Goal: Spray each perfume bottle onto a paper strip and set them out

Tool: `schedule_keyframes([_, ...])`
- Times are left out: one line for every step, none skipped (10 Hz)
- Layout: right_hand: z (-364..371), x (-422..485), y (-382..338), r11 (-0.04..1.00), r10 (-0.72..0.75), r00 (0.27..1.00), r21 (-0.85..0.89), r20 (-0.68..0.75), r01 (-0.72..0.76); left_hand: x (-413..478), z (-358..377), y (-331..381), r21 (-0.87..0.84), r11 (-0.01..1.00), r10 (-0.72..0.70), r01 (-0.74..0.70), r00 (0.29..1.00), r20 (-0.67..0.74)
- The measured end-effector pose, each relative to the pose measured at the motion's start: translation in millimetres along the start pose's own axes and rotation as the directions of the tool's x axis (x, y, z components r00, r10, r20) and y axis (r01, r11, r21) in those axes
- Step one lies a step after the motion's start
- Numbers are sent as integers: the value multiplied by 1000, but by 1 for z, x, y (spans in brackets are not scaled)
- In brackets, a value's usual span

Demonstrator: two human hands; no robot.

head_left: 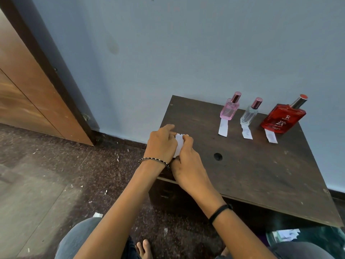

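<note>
Left of the pink bottle (228,109), your left hand (160,144) and right hand (188,165) both pinch the paper piece (179,143), which looks light, limp and easily torn, so grip near its edges.

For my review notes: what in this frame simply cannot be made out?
1. Head view, paper: the left hand and right hand cover most of it, so its full shape is hidden.
2. Head view, strips: too small to show whether they are sprayed.
3. Head view, red bottle: fine print on its label is blurred.
4. Head view, scraps: partly hidden by the table edge.
</note>
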State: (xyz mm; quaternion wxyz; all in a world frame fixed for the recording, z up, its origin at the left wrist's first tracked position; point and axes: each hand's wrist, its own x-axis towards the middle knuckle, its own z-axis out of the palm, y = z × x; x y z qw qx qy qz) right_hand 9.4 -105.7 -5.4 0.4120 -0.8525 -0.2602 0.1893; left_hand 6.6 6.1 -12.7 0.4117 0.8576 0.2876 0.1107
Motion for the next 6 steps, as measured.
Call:
schedule_keyframes([6,-1,-6,1000,-9,1000,19,15,9,0,-11,-7,-57,998,-36,38,999,27])
schedule_keyframes([17,-4,-11,999,-30,999,31,24,29,2,-21,-16,-87,993,-79,83,996,46])
schedule_keyframes([29,-5,-16,999,-32,999,42,15,31,3,-28,-23,-139,984,-108,111,994,33])
schedule_keyframes([29,-6,-17,999,-25,1000,23,-11,25,3,-29,-23,-157,981,-108,109,994,17])
schedule_keyframes([20,-8,-12,999,9,999,35,-53,-7,1,-28,-23,-141,988,-72,66,997,-38])
schedule_keyframes([4,-16,-11,995,94,991,45,-91,-90,-3,-30,-20,-70,995,-74,64,987,-146])
